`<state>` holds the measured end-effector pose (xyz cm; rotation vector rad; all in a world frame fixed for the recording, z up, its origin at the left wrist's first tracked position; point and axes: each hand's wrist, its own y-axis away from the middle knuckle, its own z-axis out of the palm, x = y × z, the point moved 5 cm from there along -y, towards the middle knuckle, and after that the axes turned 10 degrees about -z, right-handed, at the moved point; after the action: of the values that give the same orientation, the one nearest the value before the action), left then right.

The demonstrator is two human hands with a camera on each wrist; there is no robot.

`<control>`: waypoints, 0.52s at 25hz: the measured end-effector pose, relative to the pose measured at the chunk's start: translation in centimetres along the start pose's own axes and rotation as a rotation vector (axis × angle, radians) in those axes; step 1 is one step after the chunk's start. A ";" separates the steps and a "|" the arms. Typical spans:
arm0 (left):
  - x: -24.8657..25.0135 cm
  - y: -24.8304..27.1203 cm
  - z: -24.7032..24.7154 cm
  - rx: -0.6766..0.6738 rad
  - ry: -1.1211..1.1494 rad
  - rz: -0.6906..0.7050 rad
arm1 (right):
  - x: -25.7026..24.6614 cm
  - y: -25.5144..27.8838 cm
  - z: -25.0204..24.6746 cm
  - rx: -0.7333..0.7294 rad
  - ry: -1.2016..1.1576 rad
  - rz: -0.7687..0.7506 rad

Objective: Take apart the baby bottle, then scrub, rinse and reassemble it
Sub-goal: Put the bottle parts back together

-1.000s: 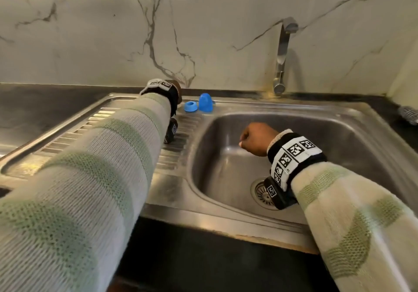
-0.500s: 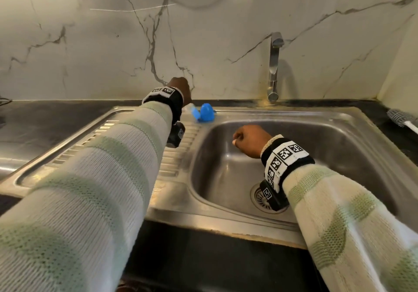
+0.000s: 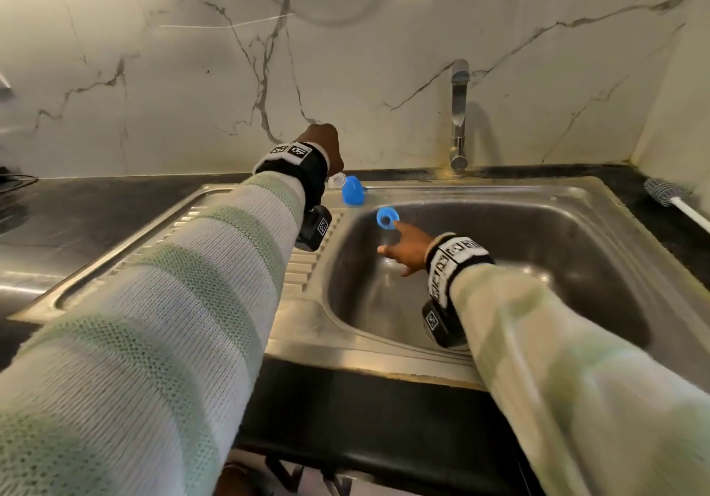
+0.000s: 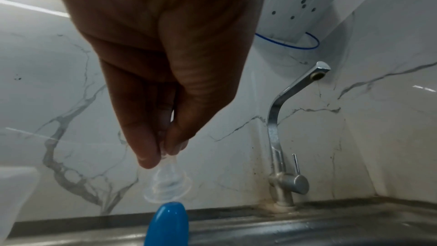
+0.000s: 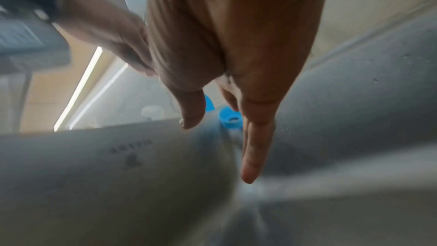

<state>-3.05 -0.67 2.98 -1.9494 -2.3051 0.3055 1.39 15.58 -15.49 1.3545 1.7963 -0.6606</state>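
My left hand [image 3: 334, 171] [image 4: 163, 149] pinches the tip of the clear silicone nipple [image 3: 337, 180] [image 4: 169, 182], which hangs just above the sink's back rim. Right beside it the blue cap [image 3: 352, 190] [image 4: 167, 224] stands on the rim. The blue screw ring [image 3: 387, 218] [image 5: 230, 119] is at the basin's far left corner, right by the fingertips of my right hand [image 3: 392, 242] [image 5: 220, 137]. That hand has its fingers spread straight and holds nothing. I cannot tell whether a fingertip touches the ring.
The steel sink [image 3: 538, 196] has a ribbed drainboard [image 3: 161, 249] on the left and a tap [image 3: 459, 119] [image 4: 283, 137] at the back. A bottle brush [image 3: 668, 196] lies on the dark counter at the far right. The marble wall stands close behind.
The blue ring has left the drainboard beside the cap and is now in the basin's corner. My right hand has opened from a fist. My left hand has lifted the nipple.
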 end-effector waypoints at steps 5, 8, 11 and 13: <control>1.9 0.2 0.6 -0.039 -0.030 0.059 | 0.5 -5.8 0.4 0.002 0.094 -0.051; 2.8 -0.4 -0.1 -0.017 0.001 0.069 | 0.6 -5.1 0.8 0.010 0.008 -0.027; 2.8 0.3 0.3 -0.072 0.044 0.061 | 0.7 -4.0 1.2 -0.010 -0.136 -0.015; 3.9 1.2 1.8 -0.139 0.043 0.098 | 0.6 -2.3 0.2 0.020 -0.444 0.019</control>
<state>-2.92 3.25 0.74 -2.1151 -2.2648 0.1116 -0.82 15.11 -16.21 1.1277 1.4216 -0.8923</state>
